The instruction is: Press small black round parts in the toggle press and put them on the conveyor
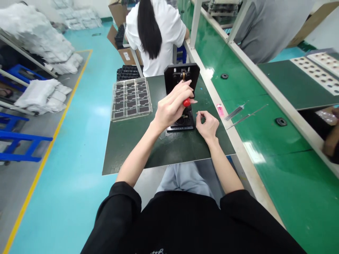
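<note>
The red handle of a small black fixture is gripped by the left hand, its fingers curled over the top and the thumb side kept low against the fixture. The fixture is placed upright toward the far edge of a dark green surface, just beside the right hand. That hand is rested on the surface with its thumb and forefinger pressed together at the tips; whether anything tiny is pinched between them cannot be told.

A clear tray filled with rows of dark square pieces is set to the left on the same surface, well apart from both hands. To the right, on a green bench, a pink tube, a bundle of thin metal tools and a single long metal tool are laid out. A person in a white shirt is seated at the far side, beside a cardboard box holding black trays. Bagged white bundles are piled on shelves to the left of a teal floor.
</note>
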The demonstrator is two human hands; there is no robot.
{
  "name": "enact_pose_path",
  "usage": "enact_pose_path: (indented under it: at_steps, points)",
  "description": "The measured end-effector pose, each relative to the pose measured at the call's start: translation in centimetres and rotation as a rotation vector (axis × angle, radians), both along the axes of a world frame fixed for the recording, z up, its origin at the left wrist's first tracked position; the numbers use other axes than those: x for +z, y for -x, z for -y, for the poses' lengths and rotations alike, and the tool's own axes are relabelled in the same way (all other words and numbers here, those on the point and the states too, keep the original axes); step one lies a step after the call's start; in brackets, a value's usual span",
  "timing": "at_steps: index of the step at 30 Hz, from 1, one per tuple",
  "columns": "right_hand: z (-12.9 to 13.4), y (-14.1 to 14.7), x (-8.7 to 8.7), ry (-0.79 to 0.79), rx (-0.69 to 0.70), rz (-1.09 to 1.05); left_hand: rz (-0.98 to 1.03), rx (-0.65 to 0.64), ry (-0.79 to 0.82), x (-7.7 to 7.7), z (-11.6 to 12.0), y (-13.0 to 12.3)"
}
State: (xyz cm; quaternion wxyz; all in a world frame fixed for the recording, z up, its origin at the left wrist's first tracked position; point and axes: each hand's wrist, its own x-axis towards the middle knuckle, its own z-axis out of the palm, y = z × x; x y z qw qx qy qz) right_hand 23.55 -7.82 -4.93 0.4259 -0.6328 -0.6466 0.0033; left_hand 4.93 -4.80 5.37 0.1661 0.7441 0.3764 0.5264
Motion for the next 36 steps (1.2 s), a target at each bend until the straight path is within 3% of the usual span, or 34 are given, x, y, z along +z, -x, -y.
enact_pose_path:
  at_steps: [2, 5, 7, 9, 11, 13, 17, 20, 23, 26, 29, 32, 34, 36]
  points:
    - [0.1, 0.3, 0.1, -0.017, 0.061, 0.008, 0.015, 0.034, -0.049, 3.2, -0.3, -0.8]
    - [0.4, 1.0, 0.3, -0.026, 0.159, 0.026, -0.023, 0.038, 0.013, 7.8, -4.0, -2.0]
    - [0.6, 1.4, 0.3, -0.017, 0.21, 0.029, -0.077, -0.008, 0.239, 9.4, -7.4, -1.9]
    - [0.8, 2.0, 0.4, 0.008, 0.237, 0.033, -0.028, -0.135, 0.438, 9.2, -10.1, -0.8]
    - [1.0, 2.7, 0.7, 0.053, 0.229, 0.065, 0.135, -0.273, 0.544, 7.1, -11.0, 1.1]
    - [1.1, 3.6, 1.2, 0.131, 0.19, 0.136, 0.303, -0.272, 0.647, 3.5, -10.1, 3.1]
    - [0.8, 5.7, 3.1, 0.37, 0.098, 0.317, 0.549, 0.016, 0.672, -5.3, -5.9, 5.4]
    - [0.4, 6.7, 4.4, 0.484, 0.066, 0.343, 0.524, 0.232, 0.68, -9.8, -3.5, 5.1]
    - [1.2, 6.0, 5.0, 0.471, 0.086, 0.203, 0.314, 0.223, 0.612, -11.3, -2.5, 4.4]
    - [5.0, 3.2, 4.9, 0.356, 0.047, 0.008, 0.122, 0.235, 0.562, -11.6, -2.2, 4.3]
    - [10.9, -1.9, 4.3, 0.251, -0.178, -0.059, -0.016, 0.228, 0.49, -11.8, -1.7, 4.4]
    - [15.2, -8.5, 3.9, 0.242, -0.556, 0.043, -0.14, 0.249, 0.382, -12.3, -1.3, 4.4]
    - [15.6, -12.8, 3.8, 0.315, -0.705, 0.131, -0.186, 0.262, 0.334, -12.5, -1.2, 4.3]
    - [13.9, -16.4, 3.9, 0.467, -0.711, 0.17, -0.203, 0.256, 0.31, -12.6, -1.2, 4.2]
